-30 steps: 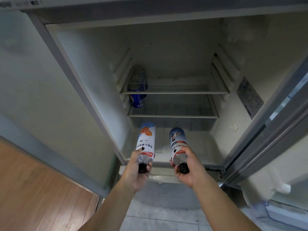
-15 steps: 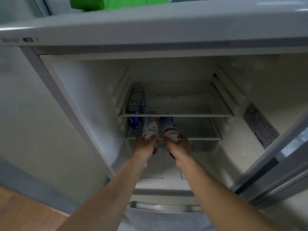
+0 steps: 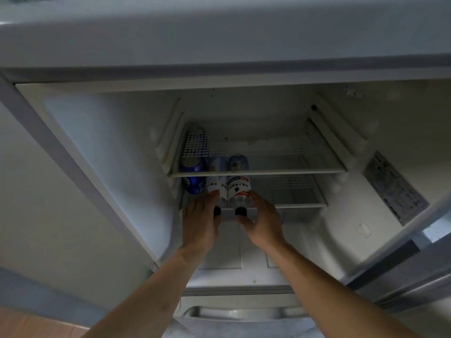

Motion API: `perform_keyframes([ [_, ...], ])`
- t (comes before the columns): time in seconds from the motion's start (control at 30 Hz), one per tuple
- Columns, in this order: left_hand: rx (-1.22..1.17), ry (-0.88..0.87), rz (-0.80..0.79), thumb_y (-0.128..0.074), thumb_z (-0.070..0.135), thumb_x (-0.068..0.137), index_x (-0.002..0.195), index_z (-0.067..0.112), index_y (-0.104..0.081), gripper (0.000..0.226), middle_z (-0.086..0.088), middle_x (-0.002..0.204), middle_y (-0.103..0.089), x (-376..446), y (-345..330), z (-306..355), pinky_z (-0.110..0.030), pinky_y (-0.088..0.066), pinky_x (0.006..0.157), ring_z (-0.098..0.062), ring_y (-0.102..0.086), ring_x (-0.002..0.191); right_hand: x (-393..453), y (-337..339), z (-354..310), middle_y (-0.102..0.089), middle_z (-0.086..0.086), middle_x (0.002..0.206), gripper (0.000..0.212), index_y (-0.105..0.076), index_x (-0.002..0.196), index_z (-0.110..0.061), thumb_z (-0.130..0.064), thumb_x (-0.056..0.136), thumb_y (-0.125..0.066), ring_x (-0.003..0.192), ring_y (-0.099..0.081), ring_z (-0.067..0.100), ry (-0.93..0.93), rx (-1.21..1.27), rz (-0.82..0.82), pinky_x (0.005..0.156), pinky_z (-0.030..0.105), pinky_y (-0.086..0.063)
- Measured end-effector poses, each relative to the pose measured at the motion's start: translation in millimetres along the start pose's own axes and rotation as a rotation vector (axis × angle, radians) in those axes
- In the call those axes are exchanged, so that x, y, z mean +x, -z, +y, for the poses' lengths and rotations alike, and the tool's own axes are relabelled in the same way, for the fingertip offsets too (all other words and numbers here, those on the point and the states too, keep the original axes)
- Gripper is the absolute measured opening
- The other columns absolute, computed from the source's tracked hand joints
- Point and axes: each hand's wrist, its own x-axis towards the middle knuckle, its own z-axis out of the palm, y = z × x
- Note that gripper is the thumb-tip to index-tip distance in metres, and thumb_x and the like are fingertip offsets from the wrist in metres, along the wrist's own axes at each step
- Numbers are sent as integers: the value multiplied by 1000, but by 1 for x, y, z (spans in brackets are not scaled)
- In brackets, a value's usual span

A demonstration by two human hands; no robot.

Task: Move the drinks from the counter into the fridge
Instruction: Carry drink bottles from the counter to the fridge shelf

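At the left of the open fridge (image 3: 102, 147), the inner side wall runs close beside a blue can (image 3: 194, 175), which stands at the left end of the lower shelf (image 3: 300, 204) and leaves almost no room between itself and the wall. Just right of the can lie two bottles on their sides, touching each other, bases toward the back and black caps toward the front edge of that shelf. The left hand (image 3: 199, 226) rests along the left bottle (image 3: 214, 189), fingers laid fairly straight over its neck end, palm against the cap; whether it truly grips cannot be told. The right hand (image 3: 262, 223) curls round the neck of the right bottle (image 3: 239, 189), thumb below the cap, fingers on its far side. The upper shelf (image 3: 258, 171) crosses just above both bottles, so headroom is slight. To the right of the bottles, the lower shelf lies open as far as the right wall, where a label plate (image 3: 395, 189) is fixed.

Half a second ago the bottles were only partly onto the shelf; now they lie deeper, and their caps show at the shelf's front edge.
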Motion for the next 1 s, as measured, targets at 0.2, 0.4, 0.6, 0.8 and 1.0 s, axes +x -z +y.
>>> perform_keyframes([
  [0.2, 240, -64, -171, -61, 8, 91, 141, 27, -50, 55, 0, 157, -35, 36, -5, 5, -41, -42, 104, -28, -39, 140, 47, -4, -5, -64, -2, 128, 49, -48, 134, -31, -37, 90, -68, 122, -55, 25, -47, -194, -93, 102, 40, -43],
  [0.4, 214, 62, -512, -51, 10, 97, 152, 33, -28, 64, -8, 164, -7, 68, -5, 5, -48, -45, 105, -34, -36, 141, 76, -15, 5, -49, 10, 146, 59, -29, 153, -23, -40, 100, -49, 137, -39, 31, -174, -373, -241, 109, 41, -30],
  [0.6, 208, 60, -579, -46, 11, 98, 155, 41, -15, 71, -11, 165, 4, 76, -7, 1, -44, -47, 102, -34, -33, 143, 93, -17, 7, -39, 5, 155, 58, -25, 155, -22, -42, 103, -41, 144, -31, 31, -199, -521, -335, 112, 43, -25],
  [0.8, 171, 32, -515, -48, 18, 100, 154, 43, -17, 67, -8, 164, 1, 76, -12, -7, -44, -51, 96, -33, -37, 141, 96, -19, 5, -45, 3, 151, 50, -35, 150, -25, -37, 102, -44, 142, -34, 30, -202, -562, -309, 110, 43, -27],
  [1.0, 98, -33, -165, -56, 12, 95, 136, 21, -52, 42, -6, 150, -38, 59, -12, -14, -38, -49, 93, -28, -47, 130, 70, -17, 1, -66, 5, 125, 38, -55, 136, -24, -21, 98, -49, 115, -58, 29, 3, -533, -55, 93, 36, -41],
])
